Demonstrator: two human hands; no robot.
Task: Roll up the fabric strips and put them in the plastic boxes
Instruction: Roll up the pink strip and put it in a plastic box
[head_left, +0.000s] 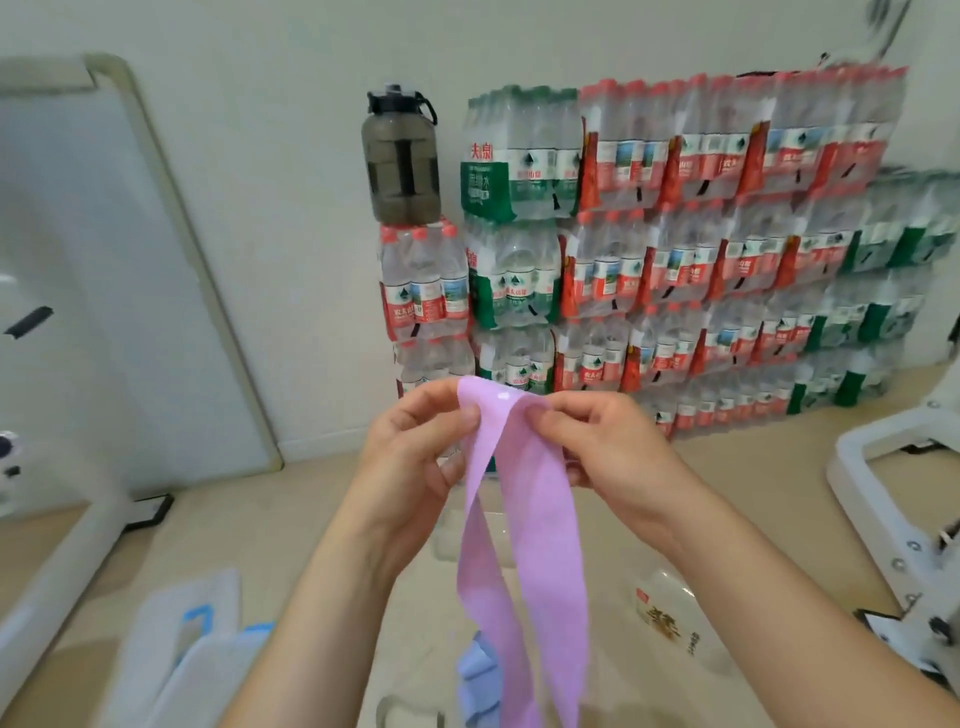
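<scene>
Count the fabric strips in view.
2. A pink strip hangs folded, pinched by the left hand and right hand; a blue strip lies bunched below it. Others may be hidden behind the arms.

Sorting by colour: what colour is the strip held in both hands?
The fabric strip is plain lilac-pink, in the head view.
</scene>
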